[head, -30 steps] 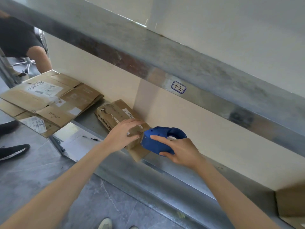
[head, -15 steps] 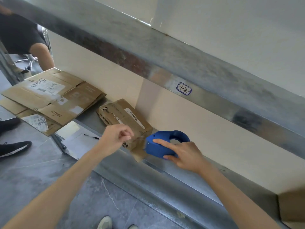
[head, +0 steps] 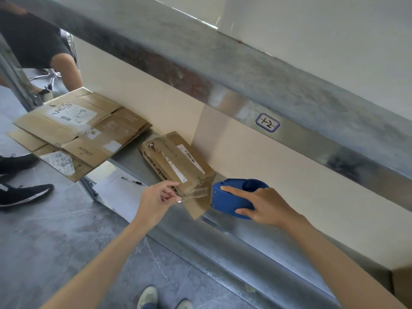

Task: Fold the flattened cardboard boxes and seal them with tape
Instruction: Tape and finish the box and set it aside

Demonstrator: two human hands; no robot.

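A small folded cardboard box (head: 176, 161) with white labels lies on the metal shelf (head: 256, 233), one flap hanging over the shelf's front edge. My right hand (head: 263, 206) grips a blue tape dispenser (head: 234, 197) just right of the box. My left hand (head: 156, 199) pinches the free end of a clear tape strip (head: 196, 194) stretched from the dispenser across the box's near end. A stack of flattened cardboard boxes (head: 75, 132) lies further left on the shelf.
A second metal shelf (head: 223, 70) with a "12" label (head: 267, 122) runs overhead. Paper and a pen (head: 132, 181) lie on a lower surface. Another person's legs (head: 64, 70) and black shoes (head: 24, 195) are at left. Another cardboard box (head: 401, 284) sits at the right edge. My shoes (head: 162, 297) stand below.
My left hand came off the box top, moved down and left, and now pulls a strip of clear tape out from the dispenser. My right hand stays on the dispenser.
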